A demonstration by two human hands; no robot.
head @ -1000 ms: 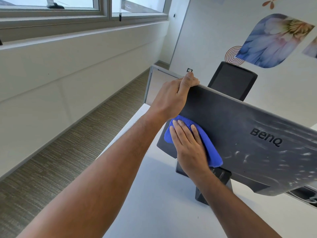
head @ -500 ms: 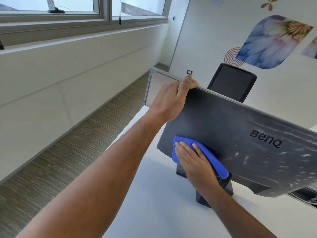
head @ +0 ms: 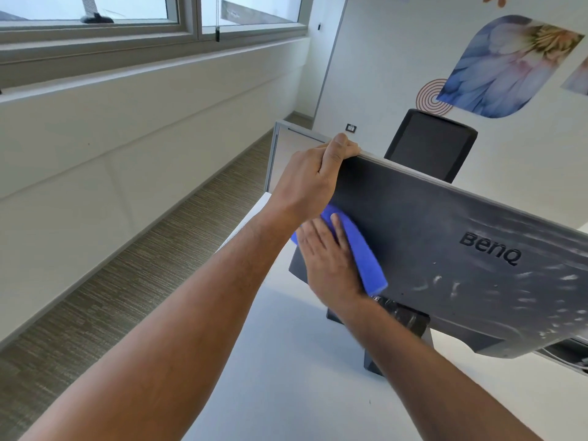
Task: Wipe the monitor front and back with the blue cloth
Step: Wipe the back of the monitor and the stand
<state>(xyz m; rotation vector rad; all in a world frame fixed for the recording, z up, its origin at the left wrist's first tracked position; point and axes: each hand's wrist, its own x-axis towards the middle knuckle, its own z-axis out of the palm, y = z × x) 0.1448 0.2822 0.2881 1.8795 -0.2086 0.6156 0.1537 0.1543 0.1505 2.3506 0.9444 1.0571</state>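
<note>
In the head view, the monitor (head: 445, 237) is seen from behind, standing on a white desk (head: 286, 361) with its dark back panel turned toward the camera and the BenQ logo (head: 490, 252) readable on it. The upper left corner of the panel is gripped by the left hand (head: 313, 183), the fingers hooked over the top edge; this hold is judged to be there to steady the screen against the push of wiping, so that it is not rocked on its stand (head: 394, 332).

The blue cloth (head: 362, 253) is pressed flat against the back panel by the right hand (head: 331, 265), whose fingers are laid out straight on top of the fabric rather than closed round it. An open palm is probably used so that pressure is spread over the cloth.

The cloth lies just below the left hand and directly under the right one, near the left end of the panel. Pale smears are visible on the right part of the back, well apart from the cloth, so that area is judged not yet wiped. The front is hidden.
</note>
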